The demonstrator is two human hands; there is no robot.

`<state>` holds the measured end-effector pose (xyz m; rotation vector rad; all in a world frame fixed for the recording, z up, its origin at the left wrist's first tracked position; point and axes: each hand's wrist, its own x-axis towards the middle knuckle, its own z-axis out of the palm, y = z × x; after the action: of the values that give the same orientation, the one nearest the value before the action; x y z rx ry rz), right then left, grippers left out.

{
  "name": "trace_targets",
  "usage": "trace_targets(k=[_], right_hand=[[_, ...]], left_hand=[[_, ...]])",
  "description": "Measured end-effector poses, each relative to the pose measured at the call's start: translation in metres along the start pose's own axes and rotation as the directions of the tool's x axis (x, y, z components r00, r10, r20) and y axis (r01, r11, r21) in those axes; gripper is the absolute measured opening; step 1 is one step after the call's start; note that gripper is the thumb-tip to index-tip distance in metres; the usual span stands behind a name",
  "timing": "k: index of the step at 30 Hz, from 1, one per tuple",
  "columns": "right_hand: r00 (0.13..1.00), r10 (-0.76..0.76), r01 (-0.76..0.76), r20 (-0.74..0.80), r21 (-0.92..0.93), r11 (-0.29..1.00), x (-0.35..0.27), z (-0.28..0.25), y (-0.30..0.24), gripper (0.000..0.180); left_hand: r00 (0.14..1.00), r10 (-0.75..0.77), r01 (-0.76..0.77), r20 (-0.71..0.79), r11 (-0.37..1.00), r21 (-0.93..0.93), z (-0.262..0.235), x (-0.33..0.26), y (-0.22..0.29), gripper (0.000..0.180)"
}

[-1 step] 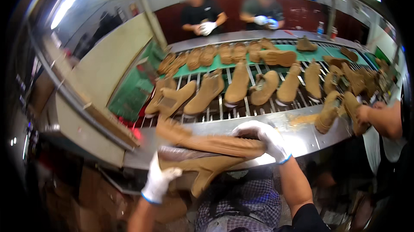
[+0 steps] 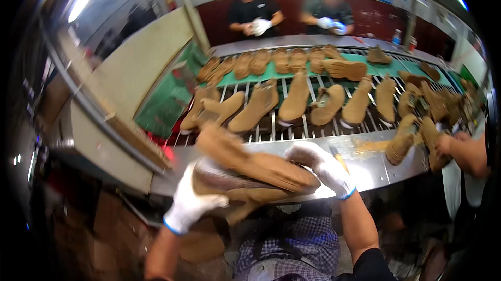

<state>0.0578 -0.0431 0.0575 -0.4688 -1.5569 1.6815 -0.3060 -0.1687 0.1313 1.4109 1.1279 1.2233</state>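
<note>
Both my hands wear white gloves and hold tan suede ankle boots just in front of the steel ledge point(image 2: 376, 169). My right hand point(image 2: 323, 166) grips the right end of the upper boot point(image 2: 255, 163), which lies on its side. My left hand point(image 2: 190, 200) is closed over the left end of a second tan boot point(image 2: 245, 193) lying under the first. The two boots are pressed together. Their far sides and soles are partly hidden by my gloves.
Beyond the ledge a rod conveyor point(image 2: 271, 129) carries several tan boots point(image 2: 295, 96), with a green belt point(image 2: 271, 75) behind. A co-worker's hand point(image 2: 459, 148) at the right touches a boot point(image 2: 432, 142). Two gloved people point(image 2: 255, 17) stand across. A beige machine housing point(image 2: 130, 67) stands at the left.
My left hand has risen from below the boots and closed over their left end. My right hand and the upper boot have barely moved.
</note>
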Motion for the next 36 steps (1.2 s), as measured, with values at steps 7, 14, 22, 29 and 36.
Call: trace_targets(k=[7,14,22,29,36], right_hand=[[0.973,0.021,-0.059,-0.231,-0.163,0.985,0.029,-0.001,0.039,0.102],[0.924,-0.146,0.34,-0.352,0.588,0.734,0.081,0.028,0.058,0.098],[0.727,0.17,0.52,-0.665,0.695,0.497,0.079,0.056,0.078,0.091],[0.789,0.207,0.418,-0.579,0.753,0.509,0.068,0.037,0.105,0.104],[0.953,-0.304,0.3,-0.011,0.194,0.934,0.058,0.033,0.026,0.103]], left_hand=[[0.947,-0.135,-0.186,0.291,0.507,0.842,0.063,0.099,0.122,0.088],[0.902,-0.37,-0.052,0.223,0.42,0.906,0.05,0.153,0.102,0.084],[0.992,-0.124,0.08,0.022,0.759,0.646,0.005,-0.002,0.04,0.101],[0.963,-0.169,0.261,-0.212,0.783,0.565,0.016,-0.07,-0.01,0.109],[0.921,-0.362,0.038,0.143,0.45,0.892,0.049,0.064,0.1,0.097]])
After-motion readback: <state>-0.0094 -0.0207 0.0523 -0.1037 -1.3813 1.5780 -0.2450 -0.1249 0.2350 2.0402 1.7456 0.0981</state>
